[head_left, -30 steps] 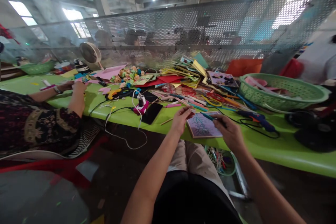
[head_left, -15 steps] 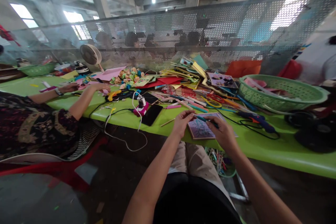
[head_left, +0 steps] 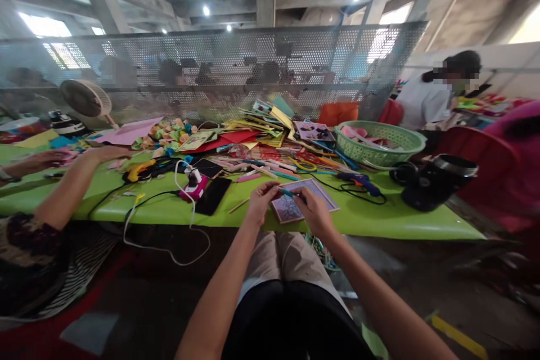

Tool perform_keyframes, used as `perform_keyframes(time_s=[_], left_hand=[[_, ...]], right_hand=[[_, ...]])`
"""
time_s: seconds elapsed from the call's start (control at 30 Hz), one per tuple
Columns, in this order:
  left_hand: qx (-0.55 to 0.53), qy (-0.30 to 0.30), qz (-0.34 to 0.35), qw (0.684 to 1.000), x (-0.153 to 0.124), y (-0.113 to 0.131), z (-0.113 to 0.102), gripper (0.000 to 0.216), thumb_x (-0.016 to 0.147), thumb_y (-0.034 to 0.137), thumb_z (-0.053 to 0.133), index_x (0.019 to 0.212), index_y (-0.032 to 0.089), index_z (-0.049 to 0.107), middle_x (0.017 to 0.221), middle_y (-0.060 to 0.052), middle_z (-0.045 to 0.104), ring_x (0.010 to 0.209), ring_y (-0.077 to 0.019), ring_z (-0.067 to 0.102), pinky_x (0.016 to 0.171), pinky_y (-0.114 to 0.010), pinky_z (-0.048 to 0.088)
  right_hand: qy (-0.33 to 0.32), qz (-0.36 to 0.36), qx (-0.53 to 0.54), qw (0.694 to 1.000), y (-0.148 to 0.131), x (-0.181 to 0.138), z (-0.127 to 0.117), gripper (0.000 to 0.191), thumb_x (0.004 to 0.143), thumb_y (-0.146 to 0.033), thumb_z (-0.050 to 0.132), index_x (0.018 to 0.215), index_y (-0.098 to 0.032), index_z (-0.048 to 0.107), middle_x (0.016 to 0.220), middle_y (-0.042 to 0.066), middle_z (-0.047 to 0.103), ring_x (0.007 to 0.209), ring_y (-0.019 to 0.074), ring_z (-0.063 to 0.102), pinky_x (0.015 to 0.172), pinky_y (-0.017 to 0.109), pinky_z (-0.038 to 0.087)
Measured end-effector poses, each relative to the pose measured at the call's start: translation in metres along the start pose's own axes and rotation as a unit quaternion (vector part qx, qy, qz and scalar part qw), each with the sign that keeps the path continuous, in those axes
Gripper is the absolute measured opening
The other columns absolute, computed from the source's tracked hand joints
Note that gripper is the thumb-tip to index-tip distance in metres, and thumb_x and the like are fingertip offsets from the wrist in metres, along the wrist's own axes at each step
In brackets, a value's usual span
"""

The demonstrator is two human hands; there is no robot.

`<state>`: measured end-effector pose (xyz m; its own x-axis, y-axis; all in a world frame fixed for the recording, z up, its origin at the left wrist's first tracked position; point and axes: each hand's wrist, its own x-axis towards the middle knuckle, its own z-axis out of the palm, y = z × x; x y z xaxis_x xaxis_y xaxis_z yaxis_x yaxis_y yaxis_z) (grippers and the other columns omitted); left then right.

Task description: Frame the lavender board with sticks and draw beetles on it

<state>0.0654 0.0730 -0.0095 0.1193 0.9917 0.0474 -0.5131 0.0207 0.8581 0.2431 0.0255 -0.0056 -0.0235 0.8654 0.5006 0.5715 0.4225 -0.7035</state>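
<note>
Both my hands meet over a framed purple picture (head_left: 291, 208) with dark line drawing, which lies at the table's near edge. A slim teal pen (head_left: 287, 193) spans the gap between them. My right hand (head_left: 313, 209) is closed around its thicker end. At the other end, the fingertips of my left hand (head_left: 262, 198) are pinched together; whether they grip the tip or a cap is too small to see. A thin wooden stick (head_left: 239, 205) lies left of my left hand.
A black phone (head_left: 213, 196) and a pink power adapter (head_left: 194, 187) with cables lie to the left. Pens and paper cards (head_left: 261, 124) are heaped behind. To the right are a blue glue gun (head_left: 363, 183) and a green basket (head_left: 379, 149). A co-worker's arm (head_left: 71, 185) reaches in at left.
The view has swung to the right, so table items appear shifted left and another person shows at right. My hands stay over the picture with the pen between them.
</note>
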Motion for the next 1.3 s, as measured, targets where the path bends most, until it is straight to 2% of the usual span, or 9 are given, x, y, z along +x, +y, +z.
perform_keyframes(time_s=[0.23, 0.3, 0.43, 0.53, 0.6, 0.77, 1.0, 1.17, 1.3], left_hand=[[0.006, -0.005, 0.002, 1.000, 0.000, -0.001, -0.002, 0.041, 0.059, 0.037, 0.099, 0.088, 0.018, 0.076, 0.083, -0.002, 0.079, 0.075, -0.0155, 0.072, 0.081, -0.031, 0.058], [0.006, -0.012, 0.006, 1.000, 0.000, -0.002, -0.002, 0.044, 0.060, 0.039, 0.099, 0.089, 0.018, 0.074, 0.084, -0.001, 0.078, 0.076, -0.0155, 0.072, 0.081, -0.030, 0.058], [0.005, -0.022, 0.018, 1.000, -0.003, -0.004, 0.000, 0.054, 0.058, 0.044, 0.101, 0.092, 0.019, 0.068, 0.079, 0.001, 0.076, 0.074, -0.0143, 0.071, 0.080, -0.030, 0.058], [0.008, -0.024, 0.021, 0.999, -0.006, -0.003, 0.000, 0.057, 0.056, 0.046, 0.102, 0.094, 0.018, 0.069, 0.075, 0.002, 0.074, 0.071, -0.0134, 0.070, 0.081, -0.030, 0.059], [0.009, -0.027, 0.020, 0.999, -0.007, -0.003, 0.000, 0.059, 0.056, 0.047, 0.102, 0.096, 0.018, 0.071, 0.075, 0.003, 0.073, 0.072, -0.0136, 0.070, 0.081, -0.031, 0.059], [0.002, -0.029, 0.011, 1.000, -0.006, -0.006, -0.001, 0.060, 0.050, 0.052, 0.103, 0.086, 0.016, 0.072, 0.077, 0.001, 0.074, 0.069, -0.0130, 0.069, 0.077, -0.030, 0.058], [0.008, -0.045, -0.014, 0.999, -0.003, -0.007, -0.003, 0.064, 0.047, 0.056, 0.103, 0.082, 0.013, 0.070, 0.071, 0.002, 0.072, 0.061, -0.0113, 0.066, 0.073, -0.029, 0.056], [0.014, -0.052, -0.025, 0.998, -0.006, -0.001, -0.002, 0.066, 0.045, 0.060, 0.102, 0.079, 0.013, 0.070, 0.065, 0.001, 0.070, 0.057, -0.0126, 0.065, 0.067, -0.029, 0.055], [0.015, -0.045, -0.024, 0.999, -0.012, 0.001, 0.003, 0.068, 0.042, 0.063, 0.101, 0.076, 0.013, 0.070, 0.066, 0.001, 0.069, 0.057, -0.0131, 0.066, 0.068, -0.029, 0.056]], right_hand=[[-0.004, 0.007, 0.016, 1.000, 0.005, 0.004, 0.006, 0.023, 0.098, -0.037, 0.051, 0.097, -0.024, 0.071, 0.066, -0.001, 0.066, 0.059, 0.0191, 0.060, 0.057, 0.029, 0.046], [-0.002, -0.001, 0.008, 1.000, 0.002, 0.004, 0.005, 0.022, 0.098, -0.036, 0.053, 0.099, -0.024, 0.071, 0.074, 0.001, 0.071, 0.065, 0.0202, 0.064, 0.062, 0.030, 0.049], [-0.001, -0.028, -0.011, 1.000, -0.009, 0.000, 0.003, 0.018, 0.095, -0.032, 0.059, 0.104, -0.025, 0.073, 0.102, 0.008, 0.080, 0.093, 0.0268, 0.073, 0.083, 0.037, 0.054], [-0.003, -0.036, -0.019, 0.999, -0.012, -0.004, 0.003, 0.019, 0.095, -0.032, 0.061, 0.108, -0.026, 0.073, 0.108, 0.010, 0.081, 0.099, 0.0298, 0.075, 0.087, 0.040, 0.055], [-0.005, -0.032, -0.024, 0.999, -0.010, -0.006, 0.004, 0.020, 0.096, -0.035, 0.061, 0.110, -0.025, 0.072, 0.106, 0.011, 0.082, 0.094, 0.0302, 0.076, 0.083, 0.039, 0.055], [-0.018, -0.015, -0.039, 0.999, -0.006, -0.009, 0.002, 0.021, 0.098, -0.041, 0.057, 0.103, -0.025, 0.070, 0.083, 0.007, 0.080, 0.071, 0.0270, 0.074, 0.065, 0.033, 0.049], [-0.014, -0.008, -0.046, 0.999, -0.010, -0.012, 0.006, 0.025, 0.099, -0.044, 0.053, 0.099, -0.024, 0.067, 0.086, 0.009, 0.080, 0.076, 0.0282, 0.075, 0.069, 0.034, 0.049], [-0.016, -0.006, -0.030, 0.999, -0.012, -0.009, 0.010, 0.025, 0.099, -0.043, 0.052, 0.109, -0.023, 0.064, 0.091, 0.010, 0.081, 0.076, 0.0274, 0.076, 0.069, 0.034, 0.051], [-0.031, -0.011, -0.010, 0.999, -0.010, -0.005, 0.004, 0.025, 0.097, -0.045, 0.056, 0.108, -0.024, 0.064, 0.089, 0.008, 0.080, 0.073, 0.0253, 0.075, 0.066, 0.033, 0.051]])
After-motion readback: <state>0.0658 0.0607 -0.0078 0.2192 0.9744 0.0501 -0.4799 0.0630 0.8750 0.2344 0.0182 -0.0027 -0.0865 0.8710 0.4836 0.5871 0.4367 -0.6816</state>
